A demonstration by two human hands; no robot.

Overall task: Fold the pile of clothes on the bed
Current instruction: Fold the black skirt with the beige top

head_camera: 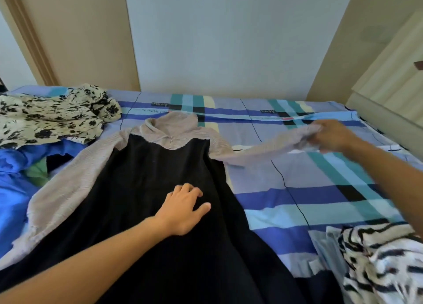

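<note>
Left hand: the left hand (185, 208) lies palm down on the black body of the dress (146, 189), fingers spread and slightly curled, thumb out to the right; it grasps nothing, only presses on the cloth. The bare forearm comes in from the lower left corner, across the skirt.

Right hand: the right hand (333, 135) is stretched out far to the right and beyond the left hand, blurred by motion. Its fingers are closed around the cuff end of the right sleeve (270, 148), which it holds pulled out straight, away from the dress body.

Dress: spread flat, front up, on the bed (297, 200), collar at the far end, skirt running towards the person under the left forearm. The collar, yoke and sleeves are grey-beige and the body is black.

Left sleeve: the left sleeve (59, 189) lies on the bed to the left of the left hand, slanting down beside the black body, untouched.

Floral garment: a cream garment with black flowers (52, 118) lies crumpled far left of the left hand, beyond it, partly over blue clothes (13, 184).

Striped garment: a white garment with black stripes (377, 264) lies bunched below the right forearm, at the near right edge.

Containers: I cannot tell of any; the clothes lie straight on the checked sheet.
</note>
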